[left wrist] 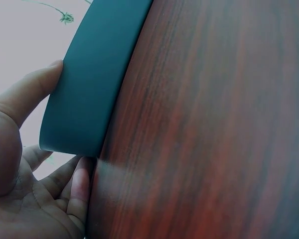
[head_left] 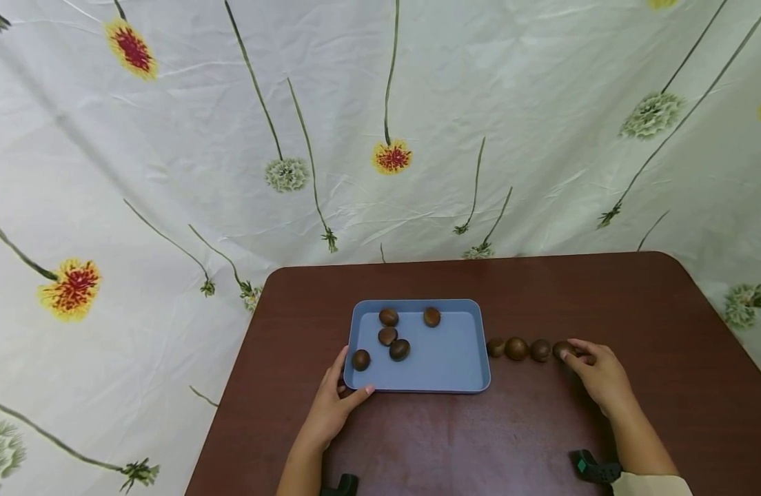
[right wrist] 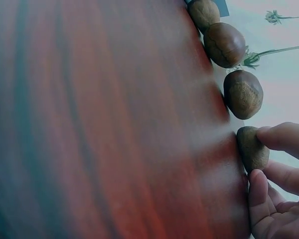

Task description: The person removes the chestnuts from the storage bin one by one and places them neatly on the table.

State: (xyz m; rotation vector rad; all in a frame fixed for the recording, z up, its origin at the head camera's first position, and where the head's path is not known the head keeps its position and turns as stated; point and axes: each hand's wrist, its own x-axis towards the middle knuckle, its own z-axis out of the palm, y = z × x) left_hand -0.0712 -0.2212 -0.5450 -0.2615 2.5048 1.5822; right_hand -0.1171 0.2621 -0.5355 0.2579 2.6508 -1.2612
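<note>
A blue tray (head_left: 442, 365) lies on the table with several brown chestnuts (head_left: 400, 350) in it. At its near left corner my left hand (head_left: 336, 403) grips it, the thumb on the near side and the fingers along the left side. In the left wrist view the thumb presses the wall of the tray (left wrist: 89, 89). Right of the tray a row of chestnuts (head_left: 516, 348) leads away from its edge. My right hand (head_left: 604, 377) pinches the rightmost chestnut (right wrist: 253, 148) between thumb and fingers, low at the table surface. It stands slightly apart from its neighbour (right wrist: 243, 94) in the right wrist view.
The dark reddish-brown table (head_left: 455, 441) has rounded far corners. Behind it hangs a pale cloth (head_left: 343, 83) printed with flowers. A dark band with a device (head_left: 594, 468) sits on the right wrist, and another dark device (head_left: 343, 484) shows at the left wrist.
</note>
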